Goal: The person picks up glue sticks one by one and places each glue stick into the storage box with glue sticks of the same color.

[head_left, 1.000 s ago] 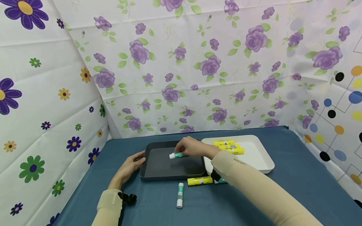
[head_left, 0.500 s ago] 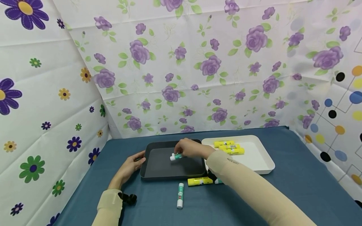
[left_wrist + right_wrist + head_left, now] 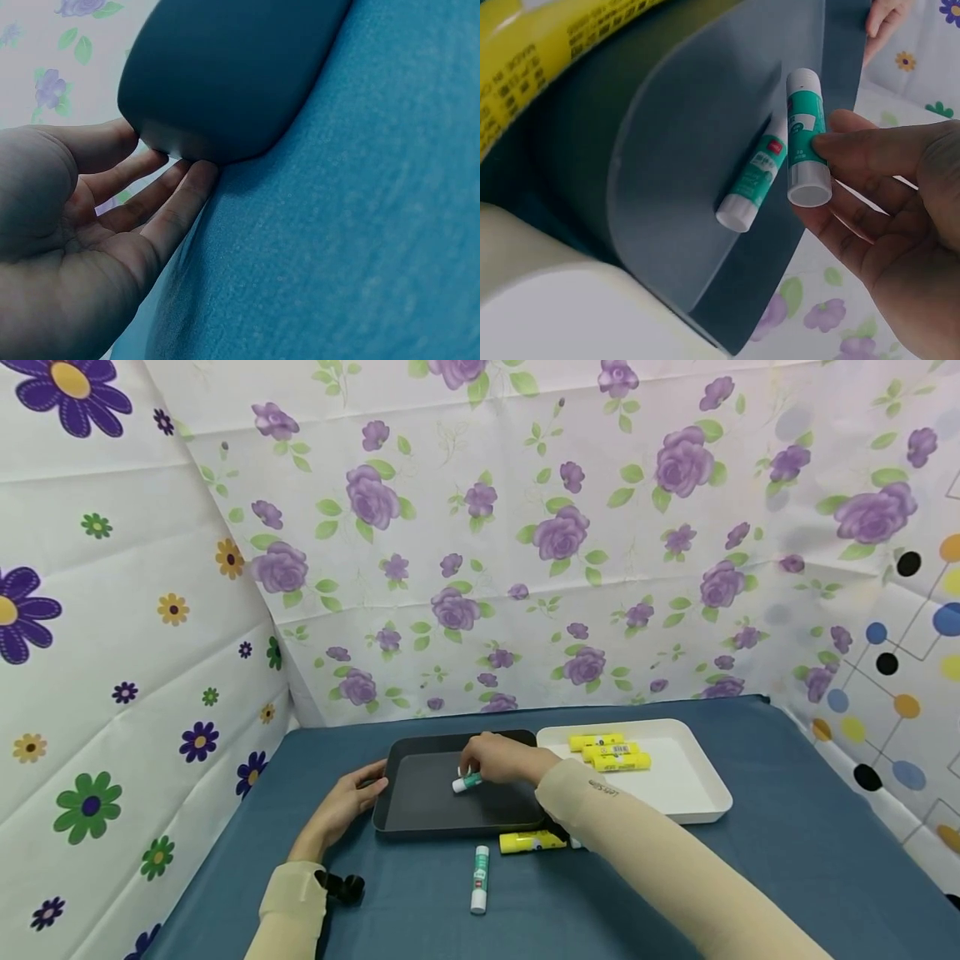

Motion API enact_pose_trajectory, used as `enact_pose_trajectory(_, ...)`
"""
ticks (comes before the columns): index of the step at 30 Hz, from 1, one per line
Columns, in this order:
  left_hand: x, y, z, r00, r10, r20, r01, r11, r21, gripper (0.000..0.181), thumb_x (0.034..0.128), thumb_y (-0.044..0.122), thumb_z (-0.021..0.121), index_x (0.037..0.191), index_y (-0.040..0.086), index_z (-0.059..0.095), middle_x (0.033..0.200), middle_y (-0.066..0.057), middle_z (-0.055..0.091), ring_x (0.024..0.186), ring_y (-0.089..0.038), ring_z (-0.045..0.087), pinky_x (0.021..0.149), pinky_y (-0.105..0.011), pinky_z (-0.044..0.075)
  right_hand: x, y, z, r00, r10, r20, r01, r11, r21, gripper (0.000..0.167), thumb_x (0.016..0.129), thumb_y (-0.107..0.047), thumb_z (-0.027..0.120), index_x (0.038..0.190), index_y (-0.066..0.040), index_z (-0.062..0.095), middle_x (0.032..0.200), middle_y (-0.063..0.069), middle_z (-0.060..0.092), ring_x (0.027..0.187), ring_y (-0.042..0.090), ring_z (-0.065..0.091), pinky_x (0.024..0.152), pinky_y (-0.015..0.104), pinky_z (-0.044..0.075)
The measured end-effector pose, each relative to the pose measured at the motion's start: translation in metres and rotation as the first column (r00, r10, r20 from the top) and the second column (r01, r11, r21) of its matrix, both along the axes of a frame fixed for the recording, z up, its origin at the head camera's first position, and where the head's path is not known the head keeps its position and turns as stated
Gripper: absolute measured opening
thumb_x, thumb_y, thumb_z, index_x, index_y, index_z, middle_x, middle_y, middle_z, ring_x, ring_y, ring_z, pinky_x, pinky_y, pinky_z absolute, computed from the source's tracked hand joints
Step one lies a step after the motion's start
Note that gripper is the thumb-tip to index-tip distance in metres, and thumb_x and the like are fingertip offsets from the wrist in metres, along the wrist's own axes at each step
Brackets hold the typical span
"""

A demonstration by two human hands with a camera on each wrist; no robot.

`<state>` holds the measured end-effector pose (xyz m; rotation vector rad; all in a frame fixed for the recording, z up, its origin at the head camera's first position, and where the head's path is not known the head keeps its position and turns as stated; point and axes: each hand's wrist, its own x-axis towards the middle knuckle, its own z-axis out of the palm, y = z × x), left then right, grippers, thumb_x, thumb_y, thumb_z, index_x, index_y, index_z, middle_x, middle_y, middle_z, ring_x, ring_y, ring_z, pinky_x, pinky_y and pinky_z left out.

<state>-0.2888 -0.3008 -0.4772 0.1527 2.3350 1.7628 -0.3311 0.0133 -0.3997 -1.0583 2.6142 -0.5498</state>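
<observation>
**Green-and-white cylindrical glue stick (image 3: 802, 139) pinched in your right hand (image 3: 498, 758)**

Your thumb and fingers close on the stick over the dark grey rectangular tray (image 3: 420, 806); a second green-and-white cylindrical glue stick (image 3: 754, 178) lies on the tray's floor just beside. Your left hand (image 3: 341, 806) has fingers fairly straight, tips against the tray's left edge.

Step in hand, by my reading: setting the stick down. Next move calls for lowering it alongside its neighbour, then loosening the pinch without a nudge.

A third green-and-white glue stick (image 3: 479, 879) lies on the blue cloth-covered tabletop (image 3: 397, 902), off that tray's near edge; a yellow printed glue stick (image 3: 528, 842) lies by its near right corner. Three yellow glue sticks (image 3: 603, 752) sit toward the left edge of the white rectangular tray (image 3: 722, 808).

Hard to make out: your right sleeve (image 3: 600, 806) hides most of a pale-ended piece (image 3: 576, 843) beside the loose yellow stick. Can't tell whether the held stick touches the tray floor. Tabletop's near edge is cut off.
</observation>
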Motion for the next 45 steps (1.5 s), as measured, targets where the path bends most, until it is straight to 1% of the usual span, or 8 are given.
enact_pose_trajectory(9,-0.001,0.002,-0.001,1.000,-0.006,-0.001,0.006,1.000,0.005,0.058,0.1117,0.019,0.052,0.164,0.005,0.031,0.157,-0.023,0.039,0.147,-0.040,0.038,0.122,-0.059,0.030,-0.005,0.005,-0.013,1.000,0.000,-0.022,0.000,1.000,0.014,0.035,0.096,0.013,0.061,0.116,-0.009,0.080,0.111,0.004,0.075,0.101,0.016,0.068,0.095,0.033,0.059)
enact_pose_trajectory(15,-0.001,0.003,-0.001,1.000,-0.003,-0.001,0.003,1.000,0.002,0.058,0.1120,0.019,0.052,0.164,0.005,0.031,0.156,-0.023,0.039,0.147,-0.040,0.038,0.122,-0.059,0.030,-0.007,0.008,-0.018,0.999,0.019,-0.034,-0.019,1.000,0.019,0.036,0.096,0.013,0.059,0.114,-0.010,0.080,0.106,0.001,0.074,0.096,0.013,0.066,0.093,0.032,0.058)
enact_pose_trajectory(20,-0.001,0.004,0.000,1.000,0.006,0.004,-0.006,1.000,0.007,0.057,0.1116,0.019,0.053,0.163,0.005,0.032,0.155,-0.023,0.040,0.147,-0.040,0.039,0.122,-0.059,0.031,-0.005,0.010,-0.020,0.998,0.027,-0.061,-0.024,0.999,0.046,0.032,0.097,0.010,0.062,0.114,-0.011,0.079,0.099,0.001,0.070,0.086,0.014,0.061,0.088,0.032,0.058)
enact_pose_trajectory(25,-0.001,0.005,0.000,1.000,-0.002,0.005,0.002,1.000,0.008,0.057,0.1117,0.018,0.052,0.164,0.005,0.032,0.156,-0.023,0.039,0.148,-0.040,0.038,0.123,-0.059,0.030,-0.004,0.012,-0.022,0.996,0.005,-0.089,0.003,0.997,0.084,0.030,0.098,0.006,0.065,0.118,-0.012,0.078,0.104,0.003,0.071,0.088,0.014,0.061,0.091,0.034,0.058)
enact_pose_trajectory(29,-0.001,0.005,0.000,1.000,-0.004,0.007,0.004,1.000,0.007,0.057,0.1118,0.019,0.052,0.164,0.006,0.032,0.156,-0.022,0.039,0.148,-0.040,0.037,0.122,-0.060,0.029,-0.003,0.014,-0.020,0.995,-0.008,-0.102,0.016,0.997,0.080,0.033,0.098,0.007,0.064,0.119,-0.013,0.078,0.106,0.004,0.072,0.092,0.015,0.064,0.092,0.035,0.059)
enact_pose_trajectory(33,-0.002,0.004,-0.001,1.000,-0.003,0.004,0.003,1.000,0.003,0.057,0.1118,0.019,0.052,0.164,0.006,0.032,0.156,-0.023,0.039,0.148,-0.040,0.038,0.122,-0.059,0.030,-0.001,0.018,-0.013,0.997,-0.016,-0.080,0.019,0.999,0.040,0.039,0.097,0.012,0.059,0.121,-0.013,0.077,0.111,0.005,0.071,0.098,0.017,0.065,0.090,0.036,0.058)
enact_pose_trajectory(37,-0.001,0.004,-0.001,1.000,-0.004,0.002,0.004,1.000,0.003,0.057,0.1119,0.019,0.052,0.164,0.006,0.032,0.156,-0.023,0.040,0.147,-0.040,0.038,0.122,-0.059,0.030,-0.002,0.027,-0.007,1.000,0.005,-0.028,-0.006,0.999,-0.051,0.042,0.096,0.014,0.055,0.123,-0.009,0.076,0.113,0.008,0.071,0.099,0.019,0.064,0.087,0.037,0.058)
enact_pose_trajectory(45,-0.001,0.002,0.002,1.000,0.012,-0.003,-0.012,1.000,-0.024,0.058,0.1120,0.019,0.052,0.164,0.005,0.031,0.158,-0.024,0.038,0.146,-0.041,0.040,0.120,-0.058,0.035,0.000,0.043,0.005,0.995,0.075,0.062,-0.062,0.980,-0.191,0.034,0.096,0.009,0.063,0.126,-0.004,0.073,0.112,0.013,0.072,0.094,0.018,0.066,0.081,0.036,0.060)
